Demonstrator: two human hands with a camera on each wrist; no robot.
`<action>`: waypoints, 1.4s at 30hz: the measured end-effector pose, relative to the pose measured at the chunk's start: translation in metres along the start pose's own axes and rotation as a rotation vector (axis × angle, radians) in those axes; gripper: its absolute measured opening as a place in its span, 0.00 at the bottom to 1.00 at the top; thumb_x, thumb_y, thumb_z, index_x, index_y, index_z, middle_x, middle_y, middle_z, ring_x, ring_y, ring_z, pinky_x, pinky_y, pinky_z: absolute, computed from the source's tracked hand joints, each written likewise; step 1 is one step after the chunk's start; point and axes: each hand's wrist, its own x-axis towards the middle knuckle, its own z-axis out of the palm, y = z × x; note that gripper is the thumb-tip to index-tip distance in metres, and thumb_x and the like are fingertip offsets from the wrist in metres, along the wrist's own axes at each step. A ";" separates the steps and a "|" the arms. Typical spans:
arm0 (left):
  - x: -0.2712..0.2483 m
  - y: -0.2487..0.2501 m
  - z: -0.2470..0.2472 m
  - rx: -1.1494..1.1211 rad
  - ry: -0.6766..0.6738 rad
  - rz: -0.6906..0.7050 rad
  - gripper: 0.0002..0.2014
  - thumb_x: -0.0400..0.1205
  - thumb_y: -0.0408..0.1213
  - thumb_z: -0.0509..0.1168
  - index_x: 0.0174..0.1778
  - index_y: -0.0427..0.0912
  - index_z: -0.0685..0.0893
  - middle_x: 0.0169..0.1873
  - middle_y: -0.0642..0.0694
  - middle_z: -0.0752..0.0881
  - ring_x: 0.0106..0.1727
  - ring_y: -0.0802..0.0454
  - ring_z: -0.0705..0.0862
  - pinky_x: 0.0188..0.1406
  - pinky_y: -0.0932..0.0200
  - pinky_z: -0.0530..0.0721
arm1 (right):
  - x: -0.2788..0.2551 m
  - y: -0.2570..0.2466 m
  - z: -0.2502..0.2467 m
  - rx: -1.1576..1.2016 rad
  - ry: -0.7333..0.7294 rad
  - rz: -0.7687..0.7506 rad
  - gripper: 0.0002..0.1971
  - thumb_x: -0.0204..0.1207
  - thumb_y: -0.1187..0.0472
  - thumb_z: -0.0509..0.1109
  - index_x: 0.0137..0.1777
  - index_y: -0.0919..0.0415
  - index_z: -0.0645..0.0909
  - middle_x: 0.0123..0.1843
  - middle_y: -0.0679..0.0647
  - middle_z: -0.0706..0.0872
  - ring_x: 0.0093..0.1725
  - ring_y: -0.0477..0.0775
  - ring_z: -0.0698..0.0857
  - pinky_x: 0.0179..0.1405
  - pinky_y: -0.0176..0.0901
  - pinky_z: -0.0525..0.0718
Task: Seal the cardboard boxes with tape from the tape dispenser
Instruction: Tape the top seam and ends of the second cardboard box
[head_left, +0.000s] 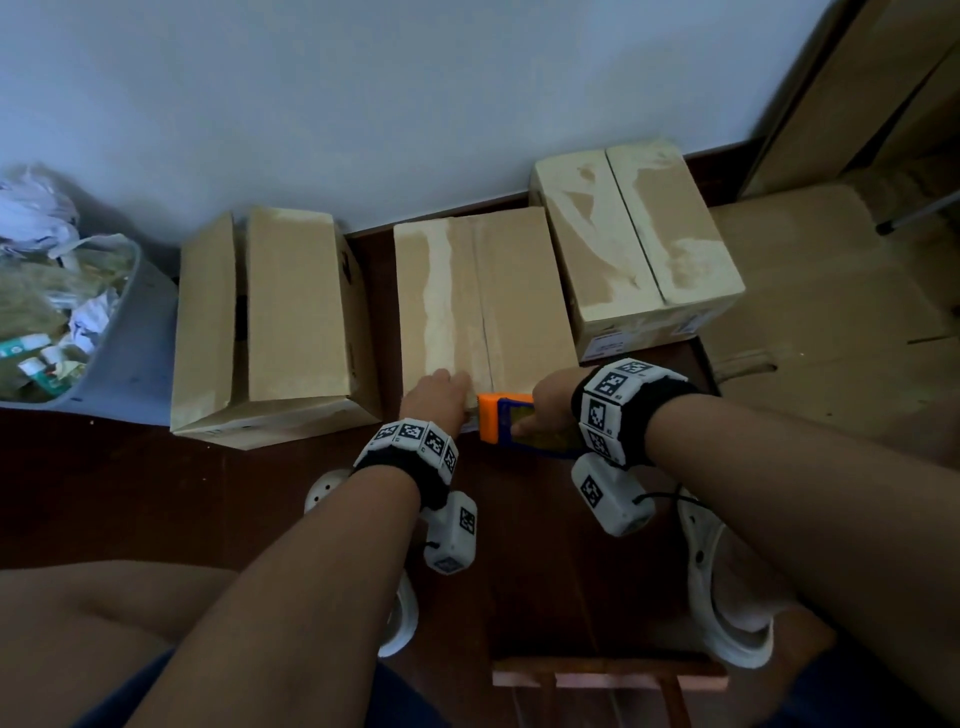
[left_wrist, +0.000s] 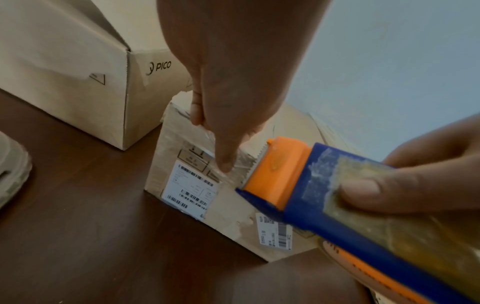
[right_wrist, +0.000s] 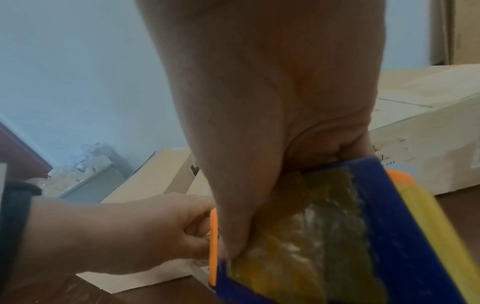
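Three cardboard boxes stand along the wall. My left hand (head_left: 441, 397) sits at the near edge of the middle box (head_left: 493, 291). Its thumb (left_wrist: 224, 162) presses a strip of clear tape (left_wrist: 242, 164) onto the labelled front face, and its fingers (left_wrist: 196, 111) curl on the top edge. My right hand (head_left: 550, 402) grips the blue and orange tape dispenser (head_left: 511, 421), thumb on its side (left_wrist: 384, 193). The toothed blade (left_wrist: 259, 160) lies right beside my left thumb. The left box (head_left: 280, 322) has a gap between its flaps. The right box (head_left: 639, 239) is closed.
A grey bin of rubbish (head_left: 130, 343) stands at the far left. Flattened cardboard (head_left: 831, 322) covers the floor on the right. White sandals (head_left: 727, 597) and a small wooden stool (head_left: 608, 675) lie on the dark floor close to me.
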 end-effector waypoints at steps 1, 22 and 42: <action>0.002 0.000 0.000 -0.003 -0.012 -0.006 0.14 0.81 0.37 0.65 0.61 0.41 0.73 0.56 0.40 0.77 0.57 0.42 0.79 0.49 0.49 0.81 | 0.001 0.000 0.001 -0.027 0.005 -0.008 0.30 0.82 0.34 0.55 0.34 0.62 0.70 0.33 0.54 0.73 0.30 0.51 0.72 0.42 0.45 0.74; 0.012 0.000 -0.008 0.038 -0.111 -0.005 0.16 0.81 0.39 0.67 0.62 0.40 0.73 0.57 0.39 0.78 0.57 0.40 0.81 0.53 0.48 0.81 | -0.005 0.040 0.018 0.123 0.138 0.002 0.27 0.78 0.35 0.63 0.34 0.60 0.71 0.33 0.54 0.76 0.29 0.51 0.75 0.24 0.42 0.72; 0.014 0.003 -0.013 0.086 -0.135 0.016 0.12 0.81 0.36 0.66 0.57 0.39 0.74 0.53 0.40 0.79 0.54 0.41 0.81 0.50 0.52 0.79 | -0.011 0.147 0.065 0.116 0.192 0.175 0.28 0.75 0.31 0.64 0.46 0.60 0.79 0.35 0.54 0.80 0.31 0.53 0.79 0.27 0.40 0.77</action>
